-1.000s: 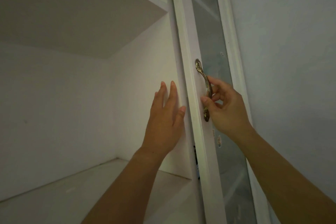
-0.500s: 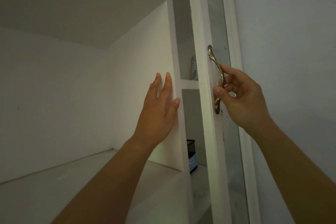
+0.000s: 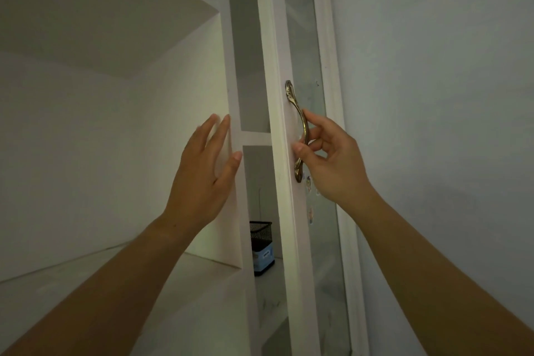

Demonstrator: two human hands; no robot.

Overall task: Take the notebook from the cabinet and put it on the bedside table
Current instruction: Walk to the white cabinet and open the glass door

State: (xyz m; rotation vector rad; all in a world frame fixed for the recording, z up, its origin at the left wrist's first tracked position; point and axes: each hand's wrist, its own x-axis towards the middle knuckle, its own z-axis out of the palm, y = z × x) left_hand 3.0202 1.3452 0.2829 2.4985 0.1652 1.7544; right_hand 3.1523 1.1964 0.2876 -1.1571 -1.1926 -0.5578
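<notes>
Right hand [image 3: 332, 165] grips the one brass handle [image 3: 297, 130] of the white, glass-paned cabinet door [image 3: 277, 211]; left hand [image 3: 202, 179] spread wide, empty.

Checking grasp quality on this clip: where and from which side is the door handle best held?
Grip the handle at its bowed middle, coming from the glass side, where the right hand is. The arch stands off the door there, leaving room for fingers behind it; its ends sit flush.

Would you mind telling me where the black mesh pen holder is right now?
In the head view, the black mesh pen holder stands low on the cabinet shelf, seen through the gap between the white upright and the partly open door.
</notes>
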